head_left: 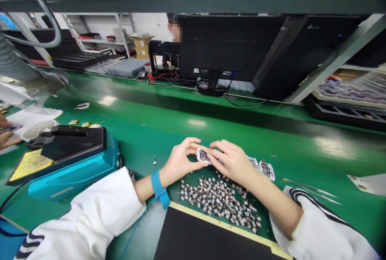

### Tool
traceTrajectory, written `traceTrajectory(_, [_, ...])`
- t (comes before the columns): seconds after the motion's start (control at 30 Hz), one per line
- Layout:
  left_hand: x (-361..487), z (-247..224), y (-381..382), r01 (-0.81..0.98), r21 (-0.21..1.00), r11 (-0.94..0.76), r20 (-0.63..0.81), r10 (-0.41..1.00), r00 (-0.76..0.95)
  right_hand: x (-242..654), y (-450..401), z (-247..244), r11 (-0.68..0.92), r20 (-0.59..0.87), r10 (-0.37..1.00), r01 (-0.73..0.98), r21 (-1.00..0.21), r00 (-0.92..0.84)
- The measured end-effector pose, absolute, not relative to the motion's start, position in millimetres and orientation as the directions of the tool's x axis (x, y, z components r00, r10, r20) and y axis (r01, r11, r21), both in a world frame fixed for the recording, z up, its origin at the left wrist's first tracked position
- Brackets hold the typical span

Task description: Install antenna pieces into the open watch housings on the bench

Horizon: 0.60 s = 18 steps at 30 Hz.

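Head view: left hand [179, 162] & right hand [230, 162] are pinching a small white-framed electronic module [203, 156] between fingertips, above green bench [144, 143]. Two more modules [262, 169] are lying just past right hand; loose pile of tiny metal parts [220, 199] is sitting untouched below, so lots left.

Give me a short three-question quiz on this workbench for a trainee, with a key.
1. True or false: the left hand and the right hand both touch the small rectangular module between them.
2. Which wrist wears the blue wrist strap? A) left B) right C) both
3. Fill in the word: two more modules lie on the green bench beside the ____ hand.

Key: 1 true; 2 A; 3 right.
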<state>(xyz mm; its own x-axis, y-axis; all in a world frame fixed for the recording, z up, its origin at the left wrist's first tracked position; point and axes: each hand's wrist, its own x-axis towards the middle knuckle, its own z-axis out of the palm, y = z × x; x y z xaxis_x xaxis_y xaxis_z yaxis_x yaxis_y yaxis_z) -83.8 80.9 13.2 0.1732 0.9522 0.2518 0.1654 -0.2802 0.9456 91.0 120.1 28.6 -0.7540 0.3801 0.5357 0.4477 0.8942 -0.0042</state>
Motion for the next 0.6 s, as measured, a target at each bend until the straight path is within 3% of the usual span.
traceTrajectory(0.27, [-80, 11, 81, 0.141, 0.957, -0.254, 0.213, 0.944, 0.254, 89, 116, 32, 0.875, 0.526, 0.430, 0.482, -0.043, -0.734])
traceTrajectory(0.47, [-83, 16, 84, 0.168, 0.954, -0.249, 0.203, 0.946, 0.252, 77, 118, 59, 0.913, 0.367, 0.205, 0.313, 0.262, -0.907])
traceTrajectory(0.6, [-82, 21, 91, 0.168, 0.955, -0.245, 0.198, 0.946, 0.258, 78, 132, 73, 0.923, 0.234, 0.082, 0.163, 0.349, -0.969])
